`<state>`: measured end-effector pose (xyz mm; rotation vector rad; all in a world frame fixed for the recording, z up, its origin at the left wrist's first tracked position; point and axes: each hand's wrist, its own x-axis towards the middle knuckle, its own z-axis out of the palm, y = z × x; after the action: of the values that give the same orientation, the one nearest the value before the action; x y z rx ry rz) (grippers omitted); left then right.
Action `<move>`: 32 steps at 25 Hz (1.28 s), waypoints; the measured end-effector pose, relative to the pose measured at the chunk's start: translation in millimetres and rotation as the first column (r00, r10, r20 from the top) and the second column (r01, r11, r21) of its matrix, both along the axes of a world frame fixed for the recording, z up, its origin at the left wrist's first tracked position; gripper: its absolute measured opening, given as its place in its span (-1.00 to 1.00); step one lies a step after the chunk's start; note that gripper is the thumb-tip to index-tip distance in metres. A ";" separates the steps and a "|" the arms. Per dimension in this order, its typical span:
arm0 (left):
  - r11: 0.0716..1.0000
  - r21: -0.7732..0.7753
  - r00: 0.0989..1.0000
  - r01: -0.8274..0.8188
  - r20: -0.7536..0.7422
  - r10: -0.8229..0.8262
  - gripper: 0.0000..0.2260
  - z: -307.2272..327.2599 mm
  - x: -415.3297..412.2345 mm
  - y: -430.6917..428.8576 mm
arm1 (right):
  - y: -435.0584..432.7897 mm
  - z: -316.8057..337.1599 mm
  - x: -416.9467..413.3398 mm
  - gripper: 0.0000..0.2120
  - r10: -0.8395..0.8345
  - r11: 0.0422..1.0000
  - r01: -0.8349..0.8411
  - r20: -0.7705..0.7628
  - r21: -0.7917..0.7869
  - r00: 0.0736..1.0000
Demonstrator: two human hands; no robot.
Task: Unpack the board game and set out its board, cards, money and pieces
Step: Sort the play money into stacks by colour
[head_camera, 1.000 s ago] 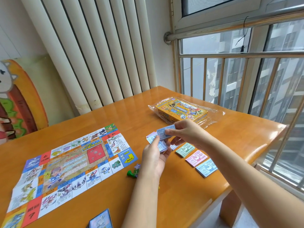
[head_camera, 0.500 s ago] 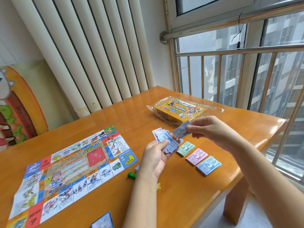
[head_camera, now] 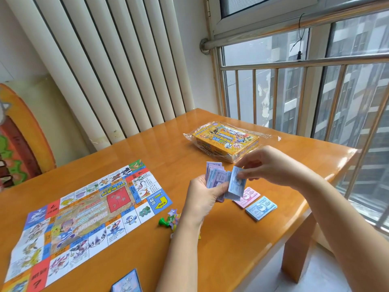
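Orange-varnished wood table (head_camera: 221,256) carries all items.

Board (head_camera: 84,218): unfolded and flat on the left part of the table. This step is judged done.

Box (head_camera: 226,142): at the far side in its clear wrap (head_camera: 267,135), well apart from the board. Whether anything remains inside cannot be told.

Pieces (head_camera: 173,217): a small loose cluster with a green pawn (head_camera: 162,222), just beside the board's right corner and partly hidden by the left forearm. They are out of the box but not arranged.

Cards (head_camera: 126,281): one deck at the bottom edge of view, cut off by the frame. No other deck is visible.

Money: in progress.
- Left hand (head_camera: 202,199) grips a fanned stack of notes (head_camera: 213,175) above the table.
- Right hand (head_camera: 270,165) pinches one blue note (head_camera: 236,185) between thumb and fingers. Whether this note touches the stack or only stands in front of it cannot be told.
- Two sorted piles lie near the table's right edge, side by side: pink pile (head_camera: 248,196) and blue pile (head_camera: 261,207). The held note partly covers the pink one.

Judgement: the task is well past halfway. What is left is to sort the rest of the stack by colour onto the piles, then tidy the pieces and cards.

Risk noted: thin notes may slide off a pile or stick together when dealt.
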<state>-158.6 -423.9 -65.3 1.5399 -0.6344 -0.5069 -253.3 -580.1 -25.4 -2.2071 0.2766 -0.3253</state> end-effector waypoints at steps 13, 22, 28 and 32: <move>0.993 0.103 0.994 -0.052 -0.091 0.062 -0.80 0.9 -1.8 34.4 | 66.3 -62.3 -40.1 -0.81 -0.334 0.935 0.312 0.129 0.167 0.934; 0.942 0.321 0.994 0.096 -0.087 -0.072 -0.81 -7.6 -12.4 46.0 | 106.7 -88.2 -52.8 -0.87 -0.440 0.897 0.433 0.231 0.082 0.868; 0.955 0.264 0.985 0.136 -0.140 -0.102 -0.81 -7.1 -16.9 44.3 | 106.7 -85.4 -48.6 -0.88 -0.446 0.895 0.427 0.236 0.130 0.863; 0.975 0.140 0.966 0.171 -0.220 -0.138 -0.83 -1.8 -22.5 41.9 | 78.0 -59.5 -54.7 -0.80 -0.415 0.865 0.309 0.219 0.396 0.883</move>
<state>-181.1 -382.1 -67.1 1.5659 -0.5639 -0.8441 -307.9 -502.1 -84.8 -1.7133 0.5470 -0.7525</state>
